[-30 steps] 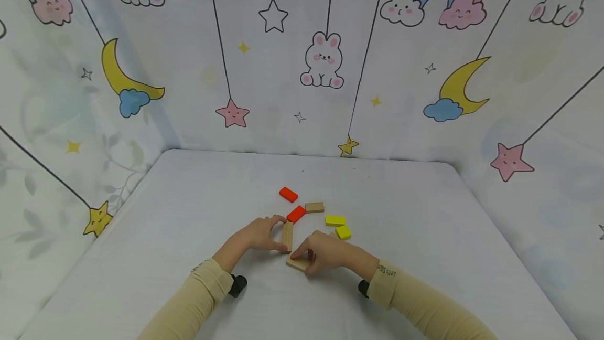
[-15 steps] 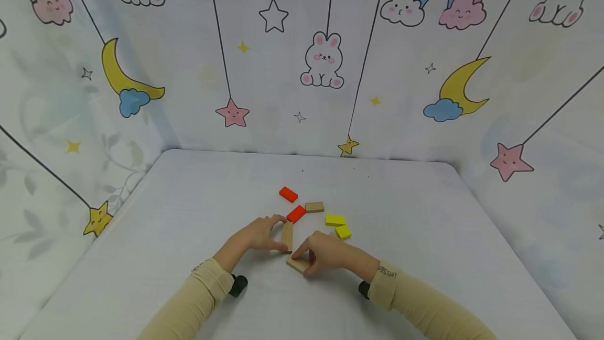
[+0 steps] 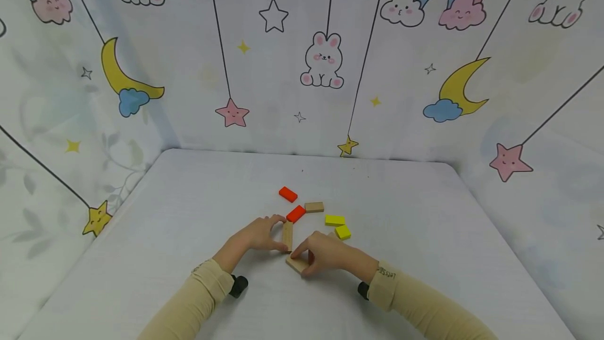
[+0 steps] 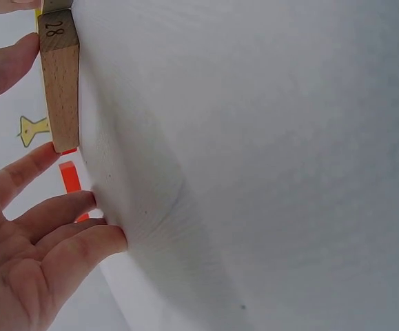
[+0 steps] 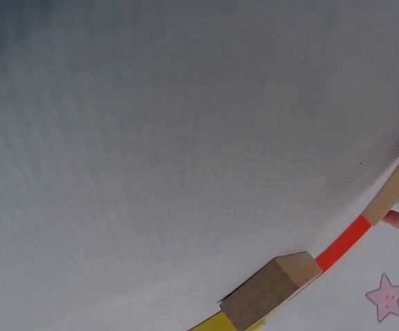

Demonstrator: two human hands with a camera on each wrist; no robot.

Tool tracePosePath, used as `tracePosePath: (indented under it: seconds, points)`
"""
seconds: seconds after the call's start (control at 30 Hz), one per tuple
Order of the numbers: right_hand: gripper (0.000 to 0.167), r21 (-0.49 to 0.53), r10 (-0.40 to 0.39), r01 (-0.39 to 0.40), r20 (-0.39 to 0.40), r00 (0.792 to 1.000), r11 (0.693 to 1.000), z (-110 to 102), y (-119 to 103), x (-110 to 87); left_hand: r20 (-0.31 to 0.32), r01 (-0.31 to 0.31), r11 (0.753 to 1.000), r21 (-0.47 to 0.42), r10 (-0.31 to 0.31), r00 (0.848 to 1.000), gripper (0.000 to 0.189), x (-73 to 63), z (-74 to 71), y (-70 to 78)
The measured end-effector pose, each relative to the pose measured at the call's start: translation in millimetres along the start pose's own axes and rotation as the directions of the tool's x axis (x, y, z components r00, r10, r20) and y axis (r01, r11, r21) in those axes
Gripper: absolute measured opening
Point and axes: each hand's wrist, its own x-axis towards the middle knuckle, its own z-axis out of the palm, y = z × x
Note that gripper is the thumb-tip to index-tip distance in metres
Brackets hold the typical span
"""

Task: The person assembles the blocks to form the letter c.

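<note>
In the head view, my left hand [image 3: 258, 233] holds a long plain wooden block [image 3: 287, 236] between thumb and forefinger, one at each end. The left wrist view shows that wooden block [image 4: 63, 89] with "28" on its end; the other fingers are spread above the cloth. My right hand [image 3: 325, 251] pinches a second wooden block [image 3: 296, 264], slanted just below the first one's near end. Part of that block is hidden by the fingers. A red block [image 3: 295, 214] lies at the far end of the left hand's block.
Beyond lie another red block [image 3: 288, 194] and a wooden block [image 3: 314, 207]. Two yellow blocks [image 3: 335, 220] are to the right, beside a wooden block [image 3: 332, 234] mostly hidden by the right hand. A white cloth [image 3: 212, 182] covers the table; a patterned curtain [image 3: 283, 67] stands behind.
The right hand has turned its wooden block very slightly. The left hand and the other blocks stay where they were.
</note>
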Motion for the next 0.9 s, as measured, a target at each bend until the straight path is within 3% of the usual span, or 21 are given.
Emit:
tracePosePath:
  seconds: [0.37,0.57,0.77,0.9]
  points:
    - [0.047,0.05,-0.011,0.012,-0.011,1.0,0.999,-3,7,-4.4,-0.099,-0.072,0.996,-0.061,0.066,0.993,0.065,-4.3,-0.9,-14.9]
    - [0.052,0.053,0.058,-0.056,-0.03,0.998,0.997,-11,14,-9.8,-0.143,-0.11,0.992,-0.058,0.1,0.985,0.054,-13.2,-3.6,-13.4]
    - [0.051,0.082,0.126,-0.121,-0.056,0.99,0.989,-19,20,-17.7,-0.212,-0.159,0.987,-0.037,0.148,0.966,0.041,-21.1,-3.7,-10.1]
    - [0.05,0.053,0.108,-0.103,-0.106,0.989,0.993,-23,27,-22.4,-0.226,-0.214,0.977,-0.018,0.204,0.952,0.035,-23.9,-3.3,-9.8]
